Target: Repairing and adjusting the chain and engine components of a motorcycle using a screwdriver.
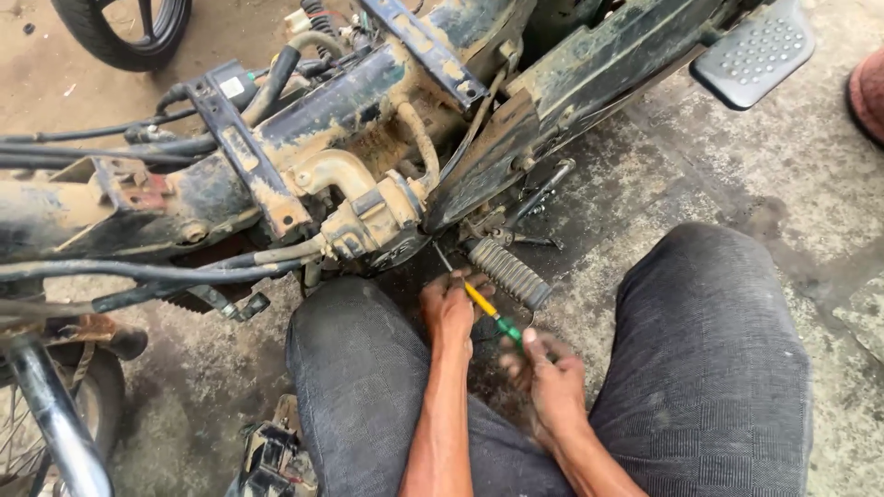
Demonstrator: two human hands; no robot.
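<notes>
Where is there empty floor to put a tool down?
Bare concrete floor lies right of the right knee, below the footboard. Between the knees it is crowded: both hands, screwdriver, ribbed footpeg.

Your screwdriver [490, 308] is yellow and green. The motorcycle frame [304, 120] is black, caked tan. Your trousers [718, 368] are dark grey.

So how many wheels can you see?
2: one black tyre at the top left, and one spoked wheel at the bottom left, behind a shiny tube. Both are cut off by the edge, and others may be hidden.
</notes>
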